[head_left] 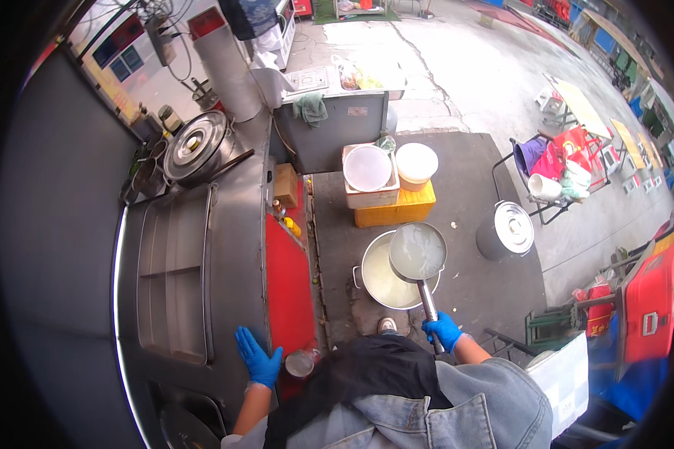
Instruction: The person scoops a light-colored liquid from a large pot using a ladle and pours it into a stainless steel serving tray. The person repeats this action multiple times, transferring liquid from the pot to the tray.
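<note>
My right hand, in a blue glove, is closed round the metal handle of a large ladle. The ladle's round bowl holds a cloudy, whitish liquid and hangs over the right part of a big two-handled metal pot. Pale liquid fills part of that pot, which stands on the dark floor before me. My left hand, also gloved in blue, lies with spread fingers at the edge of the stainless steel counter and holds nothing. Close to its right is a clear round container.
A counter well and a lidded pot are on the left. Beyond the big pot, white tubs stand on and beside boxes, one of them yellow. To the right are a lidded metal pot, a bag-laden chair and a red case.
</note>
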